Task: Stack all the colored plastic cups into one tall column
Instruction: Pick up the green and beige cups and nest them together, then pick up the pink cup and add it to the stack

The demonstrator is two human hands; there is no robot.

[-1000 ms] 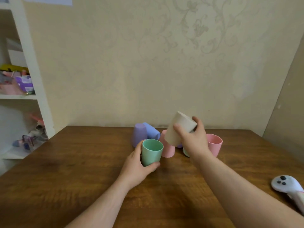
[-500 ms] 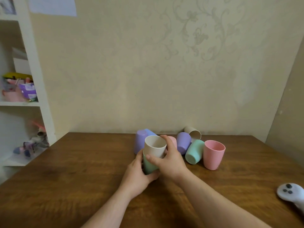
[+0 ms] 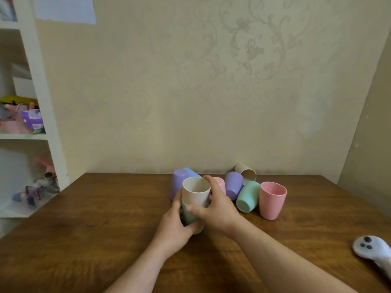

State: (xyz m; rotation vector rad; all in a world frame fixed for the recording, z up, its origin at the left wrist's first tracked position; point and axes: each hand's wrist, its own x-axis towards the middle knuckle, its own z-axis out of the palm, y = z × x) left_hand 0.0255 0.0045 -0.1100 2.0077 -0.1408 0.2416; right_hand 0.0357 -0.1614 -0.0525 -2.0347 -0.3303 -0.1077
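Observation:
A beige cup (image 3: 195, 192) sits nested, mouth up, in a green cup (image 3: 189, 216) on the wooden table (image 3: 95, 240). My left hand (image 3: 175, 225) grips the green cup low on its left side. My right hand (image 3: 213, 208) wraps the beige cup from the right. Behind them stand an upturned purple cup (image 3: 177, 182), a blue cup (image 3: 191, 172) lying down and a pink cup (image 3: 220, 183), mostly hidden. To the right are a purple cup (image 3: 233, 185), a tipped green cup (image 3: 248, 196), an upright pink cup (image 3: 271, 199) and a beige cup (image 3: 246, 174) on its side.
A white controller (image 3: 372, 251) lies near the table's right edge. White shelves (image 3: 40, 106) with boxes and toys stand at the left. The patterned wall rises right behind the cups.
My right hand brought the beige cup down from the air, turned it mouth up and pressed it into the green cup held by my left hand.

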